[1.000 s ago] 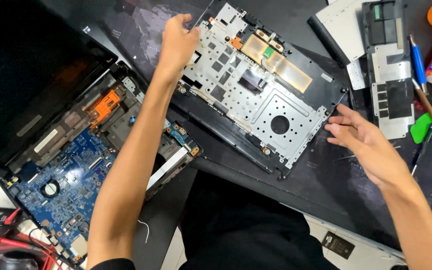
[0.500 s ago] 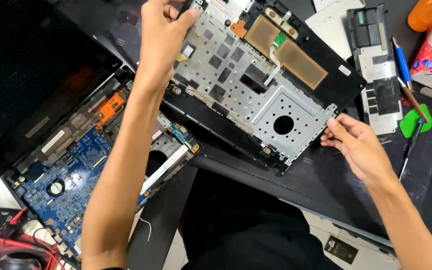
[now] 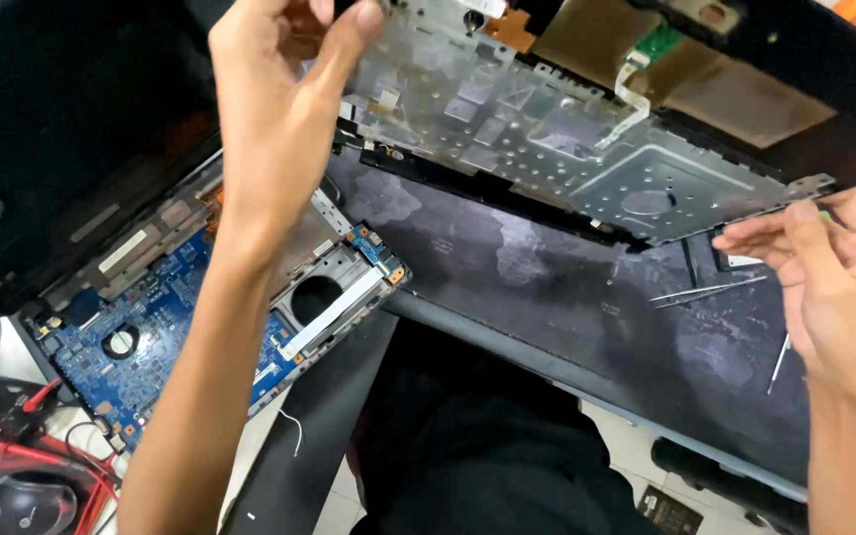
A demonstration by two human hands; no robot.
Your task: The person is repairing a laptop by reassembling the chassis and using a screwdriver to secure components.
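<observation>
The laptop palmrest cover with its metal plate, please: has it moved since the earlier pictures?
Yes. The palmrest cover has been lifted off the black mat, which now shows beneath it.

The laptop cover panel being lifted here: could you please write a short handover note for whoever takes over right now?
Left hand: grips the far edge of the laptop cover panel, metal underside up.
Right hand: fingers pinch the panel's near right corner.
Panel: raised and tilted above the black mat, clear of it.
Laptop base: lies open at left, blue mainboard exposed.
Tweezers lie on the mat under the panel.
Done: panel separated from the base.
Left: panel not yet set down.
</observation>
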